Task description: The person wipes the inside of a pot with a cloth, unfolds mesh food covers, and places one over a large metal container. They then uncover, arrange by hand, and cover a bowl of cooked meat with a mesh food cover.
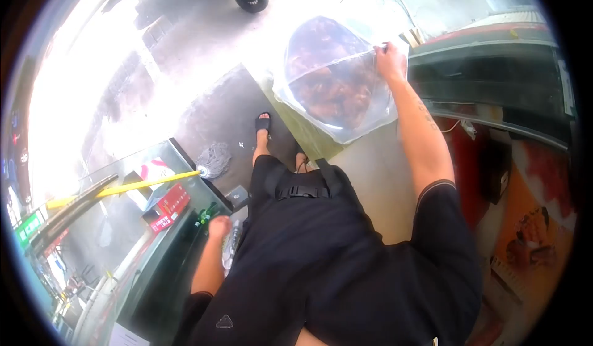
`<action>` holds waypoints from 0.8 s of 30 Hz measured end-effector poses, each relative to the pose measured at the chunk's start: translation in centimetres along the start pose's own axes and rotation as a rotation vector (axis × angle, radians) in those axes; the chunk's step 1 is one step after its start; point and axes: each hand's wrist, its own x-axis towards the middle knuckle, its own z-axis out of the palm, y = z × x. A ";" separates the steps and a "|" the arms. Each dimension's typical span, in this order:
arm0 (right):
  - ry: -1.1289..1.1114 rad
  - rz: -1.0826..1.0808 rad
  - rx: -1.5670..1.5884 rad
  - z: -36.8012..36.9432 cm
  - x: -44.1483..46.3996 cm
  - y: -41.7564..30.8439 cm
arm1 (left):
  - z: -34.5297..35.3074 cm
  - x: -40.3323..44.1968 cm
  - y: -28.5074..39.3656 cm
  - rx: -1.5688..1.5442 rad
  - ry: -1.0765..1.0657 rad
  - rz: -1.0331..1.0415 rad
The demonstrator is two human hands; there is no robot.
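My right hand (390,62) is closed on the right side of a translucent whitish plastic cover or bag (278,87); I cannot tell which. Blurred reddish-brown pieces (330,96) show through it, their kind unclear. A pale line crosses the plastic toward my fingers. Low at my left side, my left hand (219,226) is closed, and what it holds, if anything, is hidden. Beside it hangs crumpled clear plastic (231,245). Small shiny green objects (206,215) lie just past its knuckles.
A dark counter with a red box (170,207) and a yellow-handled mop (213,159) is at left. To the right runs a dark glossy counter (482,77). A green scooter's wheel (251,1) stands at the far top. My sandalled foot (263,122) rests on the floor.
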 end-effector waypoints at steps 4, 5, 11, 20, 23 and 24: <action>0.173 -0.050 0.056 -9.1 2.6 1.8 | -8.9 3.0 15.7 -0.335 0.233 0.292; 0.157 0.029 0.183 -12.2 2.1 2.3 | -9.9 4.1 18.0 -0.323 0.223 0.278; 0.139 0.291 0.679 -24.4 -4.4 9.7 | -10.3 9.6 21.4 -0.086 0.024 0.027; 0.187 0.524 0.896 -28.9 -14.2 18.2 | -7.1 9.8 24.9 0.074 -0.198 -0.054; 0.236 0.571 0.828 -29.5 -15.5 16.4 | -8.5 11.4 26.4 0.106 -0.196 -0.040; 0.250 0.578 0.827 -29.8 -16.0 16.7 | -9.0 12.0 26.9 0.120 -0.175 -0.023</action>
